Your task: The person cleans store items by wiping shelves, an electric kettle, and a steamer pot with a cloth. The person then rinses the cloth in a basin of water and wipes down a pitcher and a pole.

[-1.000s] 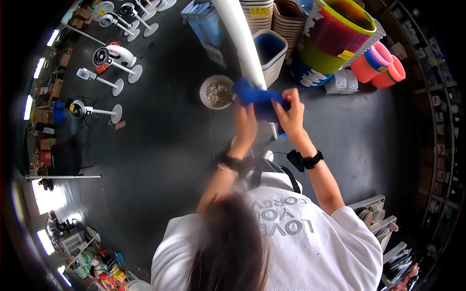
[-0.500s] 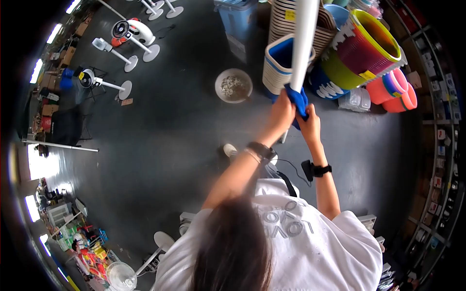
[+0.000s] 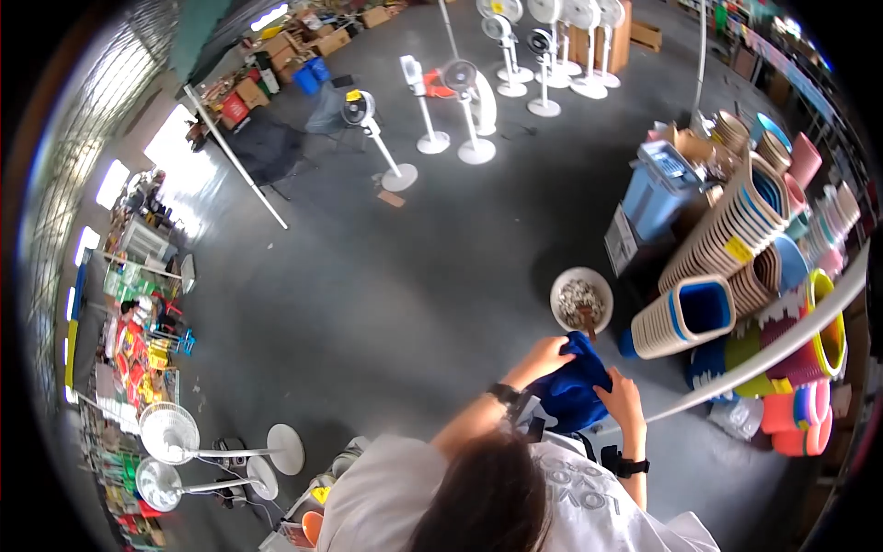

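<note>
A rumpled blue cloth (image 3: 572,394) hangs spread between my two hands in front of my body. My left hand (image 3: 546,357) grips its upper left edge, fingers closed on the fabric. On the other side, my right hand (image 3: 622,399) pinches the cloth's right edge. A white pole (image 3: 734,375) slants from beside the cloth up to the right, apart from both hands. Just beyond the cloth, a white bowl (image 3: 556,300) on the floor holds small pale pieces, with a brown object sticking out of it.
Stacked cream bins with blue insides (image 3: 655,327) stand right of the bowl. Behind them are a taller bin stack (image 3: 722,247) and a light-blue container (image 3: 659,191). Pink baskets (image 3: 802,442) sit far right. Several white fans (image 3: 476,151) stand farther off; more fans (image 3: 169,432) are at lower left.
The blue cloth, earlier bunched around the white pole in both hands, is now off it and opened out lower down. My view has swung left; the pole now leans to the right.
</note>
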The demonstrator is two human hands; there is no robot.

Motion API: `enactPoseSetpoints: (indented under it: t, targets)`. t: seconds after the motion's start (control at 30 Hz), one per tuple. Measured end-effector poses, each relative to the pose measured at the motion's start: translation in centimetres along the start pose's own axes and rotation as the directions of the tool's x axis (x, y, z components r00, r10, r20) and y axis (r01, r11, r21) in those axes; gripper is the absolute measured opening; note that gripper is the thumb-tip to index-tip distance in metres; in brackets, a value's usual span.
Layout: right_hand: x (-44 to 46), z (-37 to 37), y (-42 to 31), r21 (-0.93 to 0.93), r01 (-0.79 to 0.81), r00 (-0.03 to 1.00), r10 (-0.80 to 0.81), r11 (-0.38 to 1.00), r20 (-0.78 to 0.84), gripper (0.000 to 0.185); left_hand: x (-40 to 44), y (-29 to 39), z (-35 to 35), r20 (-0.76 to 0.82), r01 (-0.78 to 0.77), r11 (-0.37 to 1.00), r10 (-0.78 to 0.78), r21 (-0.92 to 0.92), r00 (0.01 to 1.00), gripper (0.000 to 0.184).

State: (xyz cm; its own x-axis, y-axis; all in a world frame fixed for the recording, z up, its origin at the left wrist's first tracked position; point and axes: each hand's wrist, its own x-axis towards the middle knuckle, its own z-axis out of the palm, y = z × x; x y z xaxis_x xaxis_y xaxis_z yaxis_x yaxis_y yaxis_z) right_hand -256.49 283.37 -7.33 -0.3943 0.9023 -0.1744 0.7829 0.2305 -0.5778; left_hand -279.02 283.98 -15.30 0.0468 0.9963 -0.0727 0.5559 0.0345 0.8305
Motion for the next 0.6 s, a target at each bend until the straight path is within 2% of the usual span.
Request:
enactPoseSetpoints:
  t: [0.07, 0.13, 0.17, 0.27, 0.3, 0.4, 0.47, 0.53, 0.6]
  targets:
    - [3.2, 0.5, -3.3, -0.016, 0.108, 0.994, -0.108, 0.994, 0.016, 0.033, -1.0, -1.3, -4.9, -0.125, 0.076, 0.997, -0.08, -0.033, 0.989, 0.033]
    - [6.0, 1.1, -6.8, 0.05, 0.204, 0.979, -0.204, 0.978, -0.008, 0.031, -2.4, -2.2, -9.3, -0.239, 0.166, 0.985, -0.17, -0.039, 0.956, 0.033]
    - [7.3, 1.3, -8.7, 0.088, 0.251, 0.968, -0.251, 0.964, -0.015, 0.031, -3.4, -2.0, -11.6, -0.251, 0.199, 0.971, -0.228, -0.132, 0.941, 0.033]
    - [10.9, 1.9, -14.2, 0.149, 0.353, 0.935, -0.355, 0.924, -0.009, 0.031, -6.3, -4.0, -15.8, -0.43, 0.04, 0.951, -0.176, -0.308, 0.885, 0.03]
    - [11.8, 2.1, -15.6, 0.142, 0.406, 0.913, -0.405, 0.903, -0.037, 0.03, -7.2, -3.8, -17.3, -0.319, 0.076, 0.854, -0.273, -0.514, 0.907, 0.034]
    - [14.4, 2.4, -18.9, 0.176, 0.48, 0.876, -0.479, 0.86, -0.047, 0.029, -9.2, -2.7, -20.2, -0.349, -0.035, 0.667, -0.343, -0.744, 0.872, 0.037]
    - [16.6, 2.9, -21.1, 0.266, 0.471, 0.873, -0.488, 0.841, -0.004, 0.028, -9.8, -3.5, -21.4, -0.411, -0.053, 0.669, -0.389, -0.741, 0.825, 0.042]
    - [19.0, 3.5, -22.6, 0.269, 0.454, 0.876, -0.48, 0.849, 0.036, 0.027, -9.5, -4.7, -22.4, -0.498, -0.05, 0.702, -0.452, -0.711, 0.74, 0.044]
    - [21.7, 4.4, -23.9, 0.28, 0.492, 0.854, -0.519, 0.824, 0.027, 0.027, -8.2, -5.7, -24.3, -0.563, -0.093, 0.744, -0.411, -0.662, 0.717, 0.042]
